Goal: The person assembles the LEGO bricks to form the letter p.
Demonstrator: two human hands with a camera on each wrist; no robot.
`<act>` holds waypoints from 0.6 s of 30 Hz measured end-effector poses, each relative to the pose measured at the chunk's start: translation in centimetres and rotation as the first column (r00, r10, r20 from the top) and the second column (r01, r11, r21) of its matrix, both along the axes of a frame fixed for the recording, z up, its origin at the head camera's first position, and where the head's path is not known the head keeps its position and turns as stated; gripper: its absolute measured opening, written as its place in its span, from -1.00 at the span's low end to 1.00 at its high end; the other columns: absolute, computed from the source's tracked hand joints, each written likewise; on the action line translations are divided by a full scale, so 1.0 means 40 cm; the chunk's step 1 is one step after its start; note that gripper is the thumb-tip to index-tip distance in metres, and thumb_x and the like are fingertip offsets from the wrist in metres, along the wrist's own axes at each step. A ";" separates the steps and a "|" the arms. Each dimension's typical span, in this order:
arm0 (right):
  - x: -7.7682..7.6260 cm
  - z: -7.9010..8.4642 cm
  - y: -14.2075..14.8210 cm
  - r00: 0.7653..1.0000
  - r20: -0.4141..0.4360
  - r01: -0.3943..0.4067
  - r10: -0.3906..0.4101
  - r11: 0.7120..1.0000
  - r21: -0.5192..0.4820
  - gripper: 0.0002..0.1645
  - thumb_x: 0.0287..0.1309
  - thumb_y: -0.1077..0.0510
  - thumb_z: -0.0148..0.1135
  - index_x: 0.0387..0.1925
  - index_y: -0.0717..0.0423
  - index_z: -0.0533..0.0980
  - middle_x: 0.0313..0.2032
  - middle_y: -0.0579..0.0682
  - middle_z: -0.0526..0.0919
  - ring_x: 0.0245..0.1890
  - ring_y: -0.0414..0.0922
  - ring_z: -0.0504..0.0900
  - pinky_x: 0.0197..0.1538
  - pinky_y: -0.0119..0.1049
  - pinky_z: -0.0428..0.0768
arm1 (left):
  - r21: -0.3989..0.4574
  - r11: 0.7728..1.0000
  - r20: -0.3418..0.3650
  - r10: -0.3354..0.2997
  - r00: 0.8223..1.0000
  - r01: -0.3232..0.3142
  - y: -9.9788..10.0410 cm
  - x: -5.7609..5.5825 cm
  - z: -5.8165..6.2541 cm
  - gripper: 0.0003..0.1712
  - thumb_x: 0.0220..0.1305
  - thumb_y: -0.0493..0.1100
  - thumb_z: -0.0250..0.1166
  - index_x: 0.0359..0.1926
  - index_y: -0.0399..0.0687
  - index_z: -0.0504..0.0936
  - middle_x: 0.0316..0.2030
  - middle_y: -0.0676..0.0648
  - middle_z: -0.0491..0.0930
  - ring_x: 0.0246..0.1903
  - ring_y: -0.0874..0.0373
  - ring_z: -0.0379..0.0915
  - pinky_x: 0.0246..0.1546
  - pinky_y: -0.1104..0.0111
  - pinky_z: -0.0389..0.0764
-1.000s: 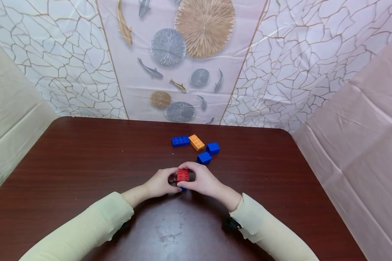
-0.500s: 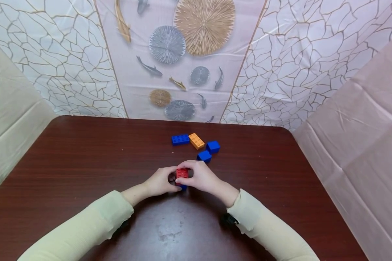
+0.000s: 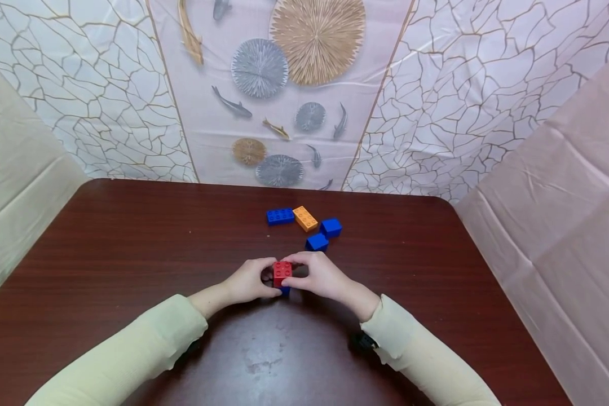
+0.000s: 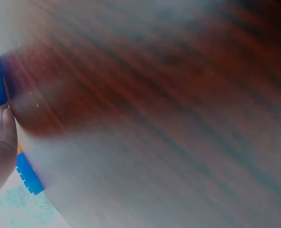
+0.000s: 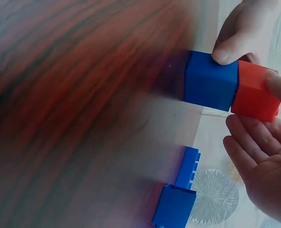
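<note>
Near the middle of the table, a red building brick [image 3: 282, 269] with studs up sits over a blue brick [image 3: 285, 291]. In the right wrist view, the red brick [image 5: 255, 90] meets the blue brick [image 5: 210, 80] face to face, with a thin dark line between them. My left hand [image 3: 247, 282] grips the lower blue brick, its thumb [image 5: 224, 54] against the side. My right hand [image 3: 325, 276] pinches the red brick between thumb and fingers. Only part of the lower brick and the left fingers [image 4: 2, 126] show in the left wrist view.
Beyond the hands lie a studded blue brick [image 3: 280, 216], an orange brick [image 3: 305, 219] and two blue blocks [image 3: 331, 228], the nearer block [image 3: 317, 242] close behind my right hand. Patterned cloth [image 3: 284, 113] hangs behind the dark wooden table [image 3: 157, 237].
The right hand shifts slightly left, its thumb crossing the red brick's near side, then back right, uncovering the top studs. The left hand stays almost still on the blue brick.
</note>
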State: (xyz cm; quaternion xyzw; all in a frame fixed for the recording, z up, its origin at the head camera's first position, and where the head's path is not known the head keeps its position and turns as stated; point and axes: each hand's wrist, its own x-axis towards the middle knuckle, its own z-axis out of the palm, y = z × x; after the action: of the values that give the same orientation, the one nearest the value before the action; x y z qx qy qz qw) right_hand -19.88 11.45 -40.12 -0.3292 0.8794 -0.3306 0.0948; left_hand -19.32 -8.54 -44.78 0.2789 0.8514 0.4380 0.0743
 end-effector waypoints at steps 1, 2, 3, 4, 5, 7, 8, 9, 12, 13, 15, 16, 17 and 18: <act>0.001 -0.001 0.000 1.000 -0.001 0.002 -0.002 1.000 -0.005 -0.53 0.03 0.05 0.36 -0.01 0.16 0.55 -0.12 0.03 0.69 -0.11 -0.11 0.63 0.01 -0.19 0.59 | 0.001 1.000 -0.001 -0.001 1.000 0.001 0.000 0.000 0.001 -0.66 -0.09 -0.21 0.47 -0.28 -0.15 0.52 -0.37 -0.03 0.61 -0.35 0.28 0.52 -0.28 0.50 0.55; 0.001 -0.002 0.001 1.000 -0.002 0.005 -0.005 1.000 -0.007 -0.53 0.04 0.05 0.36 -0.02 0.16 0.56 -0.12 0.03 0.69 -0.11 -0.11 0.63 0.02 -0.19 0.59 | 0.001 1.000 -0.001 -0.002 1.000 0.002 0.000 0.000 0.002 -0.66 -0.09 -0.21 0.47 -0.28 -0.14 0.52 -0.37 -0.03 0.61 -0.35 0.28 0.52 -0.28 0.50 0.55; 0.002 -0.003 0.002 1.000 -0.001 0.010 -0.010 1.000 -0.009 -0.54 0.04 0.05 0.35 -0.01 0.15 0.56 -0.12 0.02 0.69 -0.10 -0.12 0.63 0.03 -0.19 0.59 | -0.001 1.000 -0.002 -0.001 1.000 0.001 0.000 0.000 0.002 -0.66 -0.08 -0.21 0.47 -0.28 -0.14 0.52 -0.37 -0.03 0.61 -0.35 0.27 0.52 -0.27 0.50 0.55; 0.002 -0.005 0.003 1.000 0.000 0.014 -0.014 1.000 -0.010 -0.54 0.04 0.05 0.35 -0.01 0.14 0.55 -0.12 0.02 0.69 -0.10 -0.12 0.63 0.03 -0.20 0.59 | -0.002 1.000 -0.002 -0.001 1.000 0.001 0.000 0.000 0.002 -0.66 -0.08 -0.21 0.47 -0.28 -0.14 0.52 -0.37 -0.03 0.61 -0.35 0.27 0.52 -0.27 0.49 0.55; 0.003 -0.006 0.003 1.000 0.001 0.018 -0.018 1.000 -0.009 -0.54 0.04 0.05 0.35 -0.01 0.13 0.55 -0.12 0.01 0.69 -0.09 -0.12 0.63 0.04 -0.20 0.58 | -0.004 1.000 -0.003 -0.001 1.000 0.001 0.001 0.000 0.003 -0.66 -0.08 -0.20 0.47 -0.28 -0.14 0.52 -0.36 -0.03 0.61 -0.34 0.27 0.52 -0.27 0.49 0.55; 0.003 -0.007 0.004 1.000 0.002 0.024 -0.024 1.000 -0.010 -0.54 0.04 0.04 0.35 -0.01 0.13 0.55 -0.12 0.01 0.69 -0.09 -0.13 0.63 0.05 -0.20 0.58 | -0.009 1.000 0.000 0.002 1.000 -0.002 0.001 0.000 0.003 -0.66 -0.08 -0.21 0.47 -0.28 -0.14 0.52 -0.36 -0.03 0.61 -0.34 0.26 0.52 -0.26 0.48 0.56; 0.003 -0.008 0.004 1.000 0.000 0.026 -0.026 1.000 -0.011 -0.53 0.04 0.05 0.35 0.00 0.13 0.55 -0.12 0.01 0.69 -0.09 -0.12 0.63 0.05 -0.20 0.58 | -0.011 1.000 0.000 0.004 1.000 -0.004 0.001 0.000 0.003 -0.66 -0.08 -0.21 0.47 -0.28 -0.14 0.52 -0.36 -0.03 0.61 -0.34 0.26 0.52 -0.26 0.48 0.56; 0.003 -0.008 0.004 1.000 -0.003 0.025 -0.025 1.000 -0.013 -0.53 0.04 0.05 0.35 -0.01 0.13 0.55 -0.12 0.01 0.69 -0.09 -0.12 0.63 0.04 -0.20 0.58 | -0.016 1.000 -0.003 0.005 1.000 -0.005 0.001 0.000 0.003 -0.66 -0.08 -0.21 0.47 -0.27 -0.15 0.52 -0.36 -0.03 0.61 -0.34 0.26 0.52 -0.26 0.47 0.56; 0.003 -0.009 0.004 1.000 -0.008 0.023 -0.023 1.000 -0.015 -0.53 0.03 0.05 0.36 -0.01 0.13 0.56 -0.13 0.02 0.69 -0.10 -0.12 0.63 0.04 -0.20 0.58 | -0.036 0.999 -0.004 0.010 1.000 -0.010 0.001 0.004 0.006 -0.65 -0.06 -0.19 0.46 -0.24 -0.14 0.52 -0.34 -0.02 0.61 -0.33 0.26 0.51 -0.25 0.45 0.56; 0.003 -0.009 0.004 1.000 -0.009 0.021 -0.021 1.000 -0.016 -0.53 0.03 0.05 0.36 -0.01 0.14 0.56 -0.13 0.02 0.69 -0.10 -0.12 0.63 0.04 -0.20 0.58 | -0.040 0.999 -0.010 0.008 1.000 -0.008 -0.001 0.006 0.008 -0.64 -0.05 -0.18 0.46 -0.23 -0.14 0.52 -0.34 -0.02 0.61 -0.33 0.25 0.52 -0.25 0.44 0.56; 0.004 -0.010 0.004 1.000 -0.006 0.020 -0.020 1.000 -0.019 -0.53 0.02 0.05 0.36 -0.01 0.13 0.56 -0.13 0.01 0.69 -0.10 -0.12 0.64 0.04 -0.19 0.58 | -0.047 0.999 -0.015 0.007 1.000 -0.008 -0.003 0.010 0.011 -0.64 -0.04 -0.16 0.46 -0.23 -0.13 0.52 -0.34 -0.01 0.61 -0.32 0.24 0.52 -0.24 0.43 0.56; 0.004 -0.010 0.005 1.000 -0.004 0.019 -0.019 1.000 -0.020 -0.52 0.02 0.04 0.36 -0.01 0.13 0.56 -0.13 0.01 0.70 -0.09 -0.12 0.64 0.04 -0.18 0.58 | -0.043 0.999 -0.015 0.006 1.000 -0.007 -0.005 0.013 0.012 -0.65 -0.03 -0.15 0.45 -0.23 -0.12 0.52 -0.33 -0.01 0.61 -0.31 0.24 0.52 -0.23 0.43 0.56; 0.004 -0.011 0.006 1.000 -0.003 0.018 -0.018 1.000 -0.022 -0.52 0.02 0.04 0.37 0.00 0.13 0.56 -0.13 0.01 0.70 -0.09 -0.12 0.64 0.04 -0.18 0.58 | -0.032 0.999 -0.017 0.003 1.000 -0.004 -0.006 0.016 0.014 -0.65 -0.01 -0.14 0.45 -0.22 -0.13 0.53 -0.32 -0.01 0.62 -0.30 0.23 0.54 -0.22 0.43 0.57; 0.004 -0.011 0.006 1.000 -0.002 0.017 -0.017 1.000 -0.022 -0.52 0.02 0.04 0.37 0.00 0.13 0.56 -0.13 0.01 0.70 -0.09 -0.12 0.64 0.04 -0.17 0.58 | -0.020 1.000 -0.015 0.007 1.000 -0.007 -0.007 0.018 0.015 -0.65 -0.01 -0.14 0.45 -0.21 -0.12 0.53 -0.32 -0.01 0.62 -0.30 0.23 0.55 -0.22 0.43 0.58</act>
State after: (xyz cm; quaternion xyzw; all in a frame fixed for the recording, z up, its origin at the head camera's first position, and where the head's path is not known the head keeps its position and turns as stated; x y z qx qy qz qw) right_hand -19.70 11.71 -40.57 -0.3231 0.8786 -0.3406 0.0872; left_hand -18.61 -8.82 -44.18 0.2786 0.8571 0.4277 0.0690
